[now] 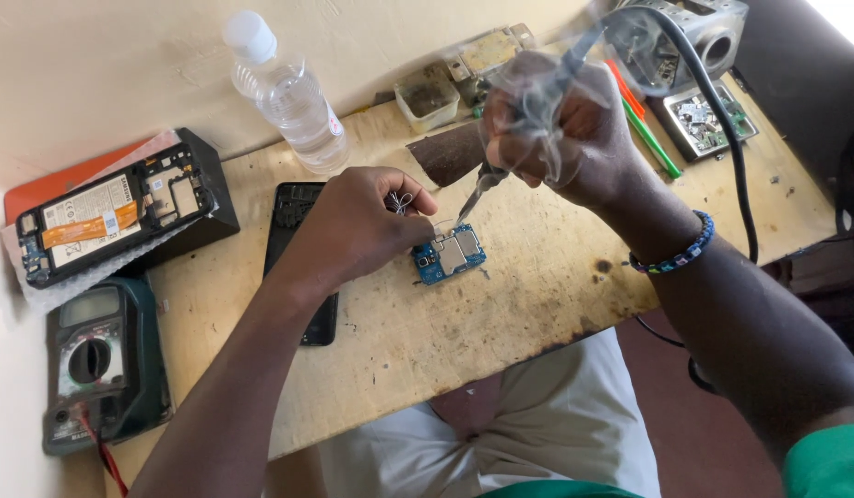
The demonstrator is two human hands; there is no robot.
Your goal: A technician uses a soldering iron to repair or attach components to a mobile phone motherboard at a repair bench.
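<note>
- Our left hand pinches thin solder wire just above the small blue circuit board on the wooden table.
- Our right hand grips the soldering iron closed; we should keep the tip steady, touching only the joint.
- Smoke rises; a water bottle stands behind.

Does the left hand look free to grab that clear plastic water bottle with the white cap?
Probably not right now: the left hand is pinching thin wire beside the small blue circuit board. The clear plastic water bottle stands upright just beyond it, with nothing between them.
</note>
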